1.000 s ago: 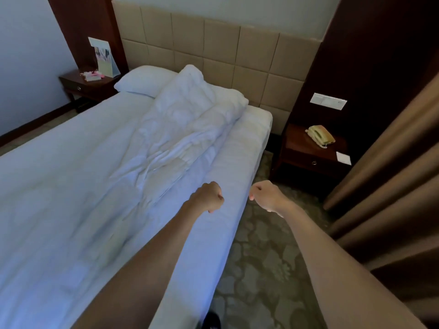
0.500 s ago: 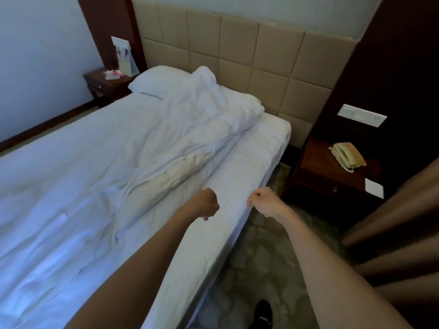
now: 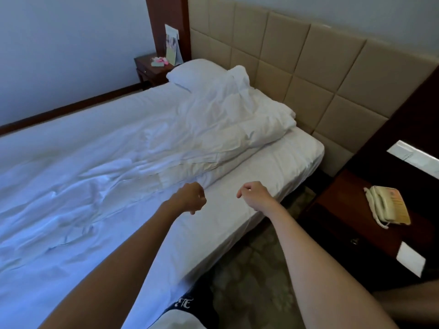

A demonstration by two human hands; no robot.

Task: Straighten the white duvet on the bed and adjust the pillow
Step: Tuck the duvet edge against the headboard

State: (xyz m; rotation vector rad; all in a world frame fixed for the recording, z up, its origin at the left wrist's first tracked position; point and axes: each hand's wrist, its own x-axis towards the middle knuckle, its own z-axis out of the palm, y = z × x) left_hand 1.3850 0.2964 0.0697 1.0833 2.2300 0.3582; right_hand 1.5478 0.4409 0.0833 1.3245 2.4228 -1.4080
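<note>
The white duvet [image 3: 147, 143] lies rumpled across the bed, bunched into a folded ridge near the headboard and pulled back from the near edge, where the bare sheet [image 3: 273, 167] shows. A white pillow [image 3: 194, 73] sits at the far corner of the bed head, partly under the duvet's raised corner. My left hand [image 3: 191, 197] hovers over the duvet's near edge, fingers curled shut, holding nothing. My right hand [image 3: 253, 194] hangs over the bare sheet beside it, also curled with nothing in it.
A padded beige headboard [image 3: 308, 67] backs the bed. A dark nightstand [image 3: 361, 233] at the right carries a cream telephone [image 3: 386, 205] and a white card [image 3: 409, 258]. A second nightstand [image 3: 148, 67] at the far side holds a leaflet. Patterned carpet [image 3: 251, 269] runs beside the bed.
The view has moved closer to the bed and turned toward its head. Both fists have stayed side by side, now over the mattress edge rather than over the floor.
</note>
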